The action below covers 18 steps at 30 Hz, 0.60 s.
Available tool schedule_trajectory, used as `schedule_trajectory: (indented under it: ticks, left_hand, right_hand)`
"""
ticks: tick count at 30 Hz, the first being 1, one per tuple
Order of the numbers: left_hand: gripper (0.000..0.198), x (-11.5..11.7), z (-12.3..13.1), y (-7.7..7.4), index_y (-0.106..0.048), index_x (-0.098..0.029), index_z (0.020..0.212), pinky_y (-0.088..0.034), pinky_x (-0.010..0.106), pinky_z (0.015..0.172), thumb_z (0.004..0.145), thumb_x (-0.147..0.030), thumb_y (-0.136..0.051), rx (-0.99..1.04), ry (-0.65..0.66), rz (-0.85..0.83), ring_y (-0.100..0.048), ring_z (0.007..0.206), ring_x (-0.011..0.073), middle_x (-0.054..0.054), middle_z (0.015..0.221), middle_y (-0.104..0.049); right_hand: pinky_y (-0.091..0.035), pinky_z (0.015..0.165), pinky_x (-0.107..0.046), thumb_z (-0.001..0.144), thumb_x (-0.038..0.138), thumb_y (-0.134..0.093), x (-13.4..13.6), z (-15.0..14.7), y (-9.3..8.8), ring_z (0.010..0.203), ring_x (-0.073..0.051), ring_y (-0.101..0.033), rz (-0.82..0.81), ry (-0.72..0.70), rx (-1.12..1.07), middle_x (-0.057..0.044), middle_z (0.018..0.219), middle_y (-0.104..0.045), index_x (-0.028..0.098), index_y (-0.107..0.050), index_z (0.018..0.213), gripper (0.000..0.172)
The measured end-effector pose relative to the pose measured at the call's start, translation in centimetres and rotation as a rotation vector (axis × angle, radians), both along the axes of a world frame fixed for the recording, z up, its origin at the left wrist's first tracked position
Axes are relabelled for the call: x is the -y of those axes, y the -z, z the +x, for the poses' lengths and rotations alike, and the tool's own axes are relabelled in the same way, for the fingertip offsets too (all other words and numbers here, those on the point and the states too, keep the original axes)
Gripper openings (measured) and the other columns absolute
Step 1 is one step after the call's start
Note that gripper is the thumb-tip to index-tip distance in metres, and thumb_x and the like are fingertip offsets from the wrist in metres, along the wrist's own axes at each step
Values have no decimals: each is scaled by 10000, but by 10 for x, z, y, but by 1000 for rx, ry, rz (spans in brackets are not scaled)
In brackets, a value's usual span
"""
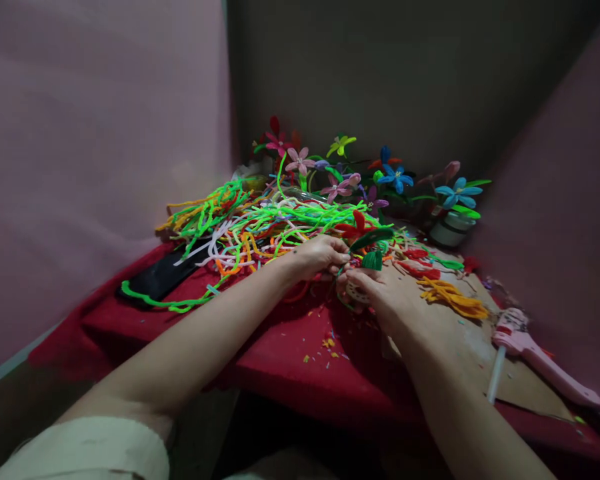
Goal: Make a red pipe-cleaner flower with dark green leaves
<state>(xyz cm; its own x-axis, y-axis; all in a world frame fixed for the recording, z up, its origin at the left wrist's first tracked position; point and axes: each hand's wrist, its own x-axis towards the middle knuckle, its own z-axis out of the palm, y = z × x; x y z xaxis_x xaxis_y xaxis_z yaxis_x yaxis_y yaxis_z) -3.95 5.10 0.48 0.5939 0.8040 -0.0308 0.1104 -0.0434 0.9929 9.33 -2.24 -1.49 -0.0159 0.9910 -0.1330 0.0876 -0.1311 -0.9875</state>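
My left hand (325, 257) is closed, thumb and fingertips pinching the stem of a pipe-cleaner flower with red petals (357, 225) and a dark green leaf (373, 239). Close against it, my right hand (373, 290) is also closed, its fingertips meeting the stem just below the leaf. A round white spool (357, 292) with holes in its face shows under the right fingers, partly covered by them. A short, finely ridged green piece (372, 260) stands above the right hand; whether it joins the spool or the flower I cannot tell.
A heap of coloured pipe cleaners (300, 217) covers the table's back, with finished flowers (395, 179) behind. A dark flat object (155, 277) lies left. At right are cardboard (470, 347), yellow pipe cleaners (453, 298), a pink glue gun (535, 353) and a jar (453, 229).
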Motion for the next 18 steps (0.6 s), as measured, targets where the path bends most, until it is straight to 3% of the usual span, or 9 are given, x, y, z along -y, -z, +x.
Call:
schedule_trajectory:
  ticks: [5,7,9,13,18]
  left_hand:
    - [69,-4,-25,-10,-572,-154,646,-256,199,439,704,-188,-588,-122,-170,189,-409,435,86,-39,482,-473]
    - [82,0,-46,-13,-610,-165,674,-298,217,510,702,-242,-605,-413,-198,517,-488,549,124,2,582,-559]
    - [140,8,-65,-9,-624,-188,750,-305,236,554,704,-319,-613,-687,-204,711,-526,644,163,34,688,-603]
    - [216,25,-82,6,-585,-193,875,-336,264,590,722,-345,-581,-1074,-125,753,-569,770,227,98,853,-630]
    - [333,31,-78,1,-511,-175,1076,-377,282,613,767,-288,-458,-1177,-4,784,-579,775,228,98,914,-632]
  right_hand:
    - [-322,388,-252,669,388,-556,-1,6,5,448,-135,-484,-22,-15,-53,-12,528,-578,201,-623,650,199]
    - [-323,386,-247,658,357,-544,0,5,4,442,-130,-486,-19,-8,-36,-12,527,-579,194,-629,655,184]
    - [-323,383,-239,644,328,-536,2,4,2,447,-126,-491,-29,5,-26,-11,533,-579,187,-630,657,171]
    - [-334,386,-225,621,281,-528,6,1,-1,451,-113,-492,-29,23,-26,-5,542,-584,183,-614,620,131]
    - [-339,368,-213,630,289,-542,3,2,-1,444,-111,-496,-65,6,-72,-1,560,-613,191,-581,621,106]
